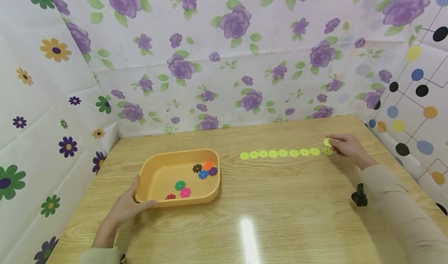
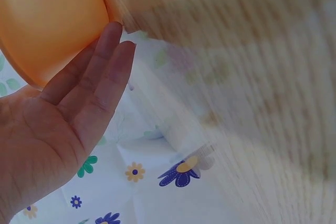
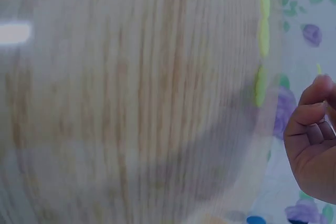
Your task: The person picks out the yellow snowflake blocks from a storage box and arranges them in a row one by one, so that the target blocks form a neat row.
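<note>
My right hand (image 1: 346, 146) pinches a yellow-green snowflake disc (image 1: 327, 142) between thumb and fingertips; in the right wrist view only its thin edge (image 3: 318, 69) shows. Just below that disc, another yellow-green disc (image 1: 327, 151) lies on the table, a small gap from the row of matching discs (image 1: 282, 152) to its left. My left hand (image 1: 126, 202) holds the orange-yellow plastic basin (image 1: 175, 202) at its near left corner, thumb over the front rim. The left wrist view shows the fingers (image 2: 86, 85) along the basin's outer wall.
Inside the basin lie several discs in other colours, among them a green one (image 1: 180, 185), a pink one (image 1: 185, 192) and a blue one (image 1: 203, 174). A small black object (image 1: 359, 196) stands near the right forearm. Flowered cloth (image 1: 210, 62) hangs behind the wooden table (image 1: 280, 209).
</note>
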`<state>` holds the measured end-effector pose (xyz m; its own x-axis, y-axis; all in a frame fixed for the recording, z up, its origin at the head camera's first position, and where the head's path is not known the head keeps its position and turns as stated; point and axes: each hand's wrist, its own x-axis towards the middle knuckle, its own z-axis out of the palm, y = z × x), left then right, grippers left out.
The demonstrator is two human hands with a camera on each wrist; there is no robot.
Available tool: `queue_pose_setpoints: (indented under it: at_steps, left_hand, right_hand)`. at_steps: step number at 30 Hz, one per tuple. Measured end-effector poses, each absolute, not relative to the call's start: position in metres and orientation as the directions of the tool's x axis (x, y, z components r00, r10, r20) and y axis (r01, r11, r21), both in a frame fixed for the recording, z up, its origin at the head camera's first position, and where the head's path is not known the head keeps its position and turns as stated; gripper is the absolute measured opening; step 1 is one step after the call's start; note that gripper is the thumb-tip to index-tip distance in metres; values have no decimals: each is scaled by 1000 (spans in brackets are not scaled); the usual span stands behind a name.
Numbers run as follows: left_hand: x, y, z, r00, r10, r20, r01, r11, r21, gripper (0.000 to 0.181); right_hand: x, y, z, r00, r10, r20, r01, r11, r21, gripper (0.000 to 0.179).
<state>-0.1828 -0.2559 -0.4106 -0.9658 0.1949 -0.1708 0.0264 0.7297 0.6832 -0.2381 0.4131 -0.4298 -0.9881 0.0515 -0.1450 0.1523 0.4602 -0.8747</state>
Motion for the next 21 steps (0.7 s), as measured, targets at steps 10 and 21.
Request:
queue_pose_setpoints:
  at_steps: [10, 21]
  left_hand:
    - [-181, -256, -411, -965, 185, -185, 11, 736, 677, 113]
    - [-184, -256, -411, -966, 195, -169, 33, 742, 670, 113]
  right_hand:
    - [-237, 434, -442, -963, 54, -263, 257, 471, -844, 50]
    - [-231, 439, -449, -945, 119, -305, 326, 439, -837, 55]
